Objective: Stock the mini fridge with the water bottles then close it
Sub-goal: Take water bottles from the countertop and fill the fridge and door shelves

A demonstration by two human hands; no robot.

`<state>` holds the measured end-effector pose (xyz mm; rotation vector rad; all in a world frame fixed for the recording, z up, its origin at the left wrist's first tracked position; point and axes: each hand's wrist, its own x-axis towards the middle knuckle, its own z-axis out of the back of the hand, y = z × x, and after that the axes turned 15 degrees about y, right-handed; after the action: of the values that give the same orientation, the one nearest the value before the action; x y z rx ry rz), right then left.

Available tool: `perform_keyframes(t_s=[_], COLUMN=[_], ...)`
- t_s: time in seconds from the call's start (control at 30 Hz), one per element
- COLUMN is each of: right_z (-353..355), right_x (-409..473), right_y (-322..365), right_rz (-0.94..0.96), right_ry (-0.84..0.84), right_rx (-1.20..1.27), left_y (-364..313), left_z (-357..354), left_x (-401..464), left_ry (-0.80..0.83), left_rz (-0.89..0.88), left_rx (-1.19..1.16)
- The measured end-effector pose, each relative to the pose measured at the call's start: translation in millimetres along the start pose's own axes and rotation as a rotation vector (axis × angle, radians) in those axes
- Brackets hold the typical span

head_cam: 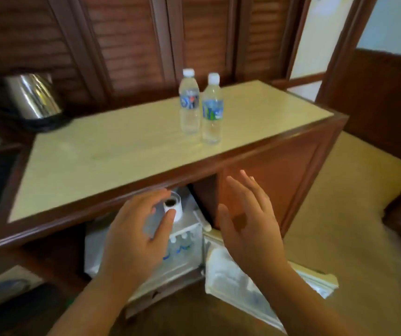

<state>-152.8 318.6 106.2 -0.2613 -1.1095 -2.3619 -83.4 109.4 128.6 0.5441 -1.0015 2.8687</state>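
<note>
Hands raised over an open mini fridge [185, 260], I look down from the head camera at a job half done. My left hand [134, 238] hovers with fingers loosely spread and holds nothing; just past its fingertips sits a small white cylinder with a dark centre [173, 206], which I cannot identify through the blur. My right hand [248, 221] is flat, fingers straight, also empty, poised in front of the wooden cabinet panel [279, 170]. Two water bottles [200, 105] stand upright side by side, near touching, on the bench [122, 146] above the fridge, well apart from both hands. Inside the fridge, bottles with white caps [180, 241] already stand on a shelf. The fridge door [255, 275] hangs wide to the right. A steel kettle [33, 95] sits at the bench's far left. My judgement: the risk lies in the reach. Because the two stand so close, grabbing one could tip its neighbour, and it might roll off the bench edge. Closing the door now would leave them unstocked.
</note>
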Motion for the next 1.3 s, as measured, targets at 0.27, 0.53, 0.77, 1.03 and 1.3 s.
perform_keyframes(t_s=[0.27,0.53,0.77,1.03,1.3], right_z=[34,28,24,58,81], right_x=[168,308,314,225,73], right_y=[66,36,14,17,14], right_rz=[-0.03,-0.368,-0.344,-0.249,-0.243], right_ry=[0.072,0.124,0.031,-0.113,-0.23], right_rx=[-0.075,-0.194,-0.197,-0.124,-0.072], left_y=[8,24,49,26,-32], left_z=[93,74,23,17,39], left_x=[115,302,417,340,170], left_ry=[-0.062,0.193,0.406,0.106,0.06], left_rz=[0.07,0.057,0.098,-0.003,-0.042], left_rx=[-0.042,0.049,0.065,-0.063,-0.227])
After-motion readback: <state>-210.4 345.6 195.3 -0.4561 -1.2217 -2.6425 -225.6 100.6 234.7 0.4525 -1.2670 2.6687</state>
